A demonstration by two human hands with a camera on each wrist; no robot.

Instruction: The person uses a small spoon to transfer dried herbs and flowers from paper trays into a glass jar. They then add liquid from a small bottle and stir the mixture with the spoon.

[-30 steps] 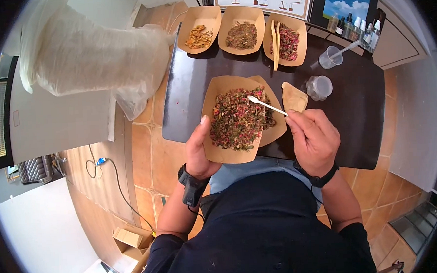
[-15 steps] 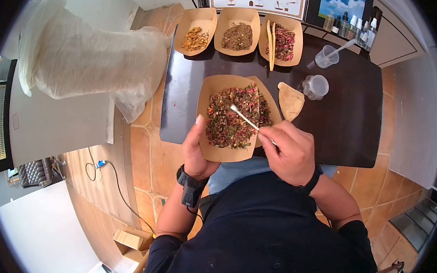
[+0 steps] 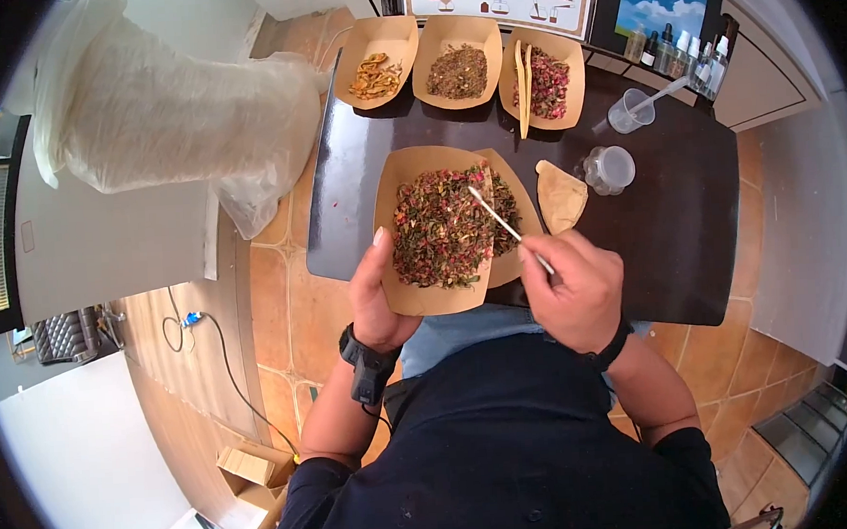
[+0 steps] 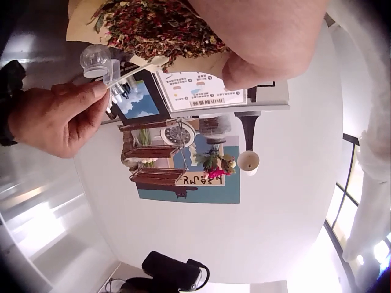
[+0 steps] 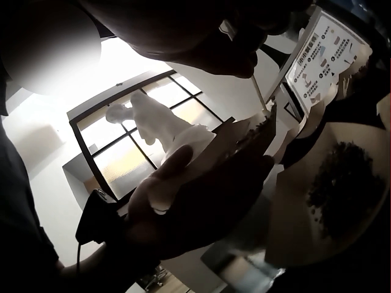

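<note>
My left hand [image 3: 375, 291] grips the near left side of a brown paper tray [image 3: 442, 300], its thumb over the rim. Inside lies a mix of dried petals and herbs [image 3: 441, 230], dark green, brown and pink. In my right hand [image 3: 578, 290], thumb and fingers pinch a thin white stick with a small spoon-like end [image 3: 500, 216]. Its tip is over the mix near the tray's right edge. A second paper tray [image 3: 529, 223] with similar herbs shows behind the held one, partly hidden by it. In the left wrist view, the stick [image 4: 135, 71] points at the held tray.
Along the table's far edge stand three paper trays, with yellowish pieces [image 3: 375, 76], brown bits [image 3: 457, 72] and pink petals [image 3: 550, 81]; wooden tongs [image 3: 525, 87] lie across the last. To the right are a tan pouch [image 3: 561, 197], a lidded jar [image 3: 612, 169] and a cup with a dropper [image 3: 632, 110].
My right hand swung left over the held tray with the stick, then back slightly to the right. The left hand keeps its grip, and the tray has shifted a little left in view.
</note>
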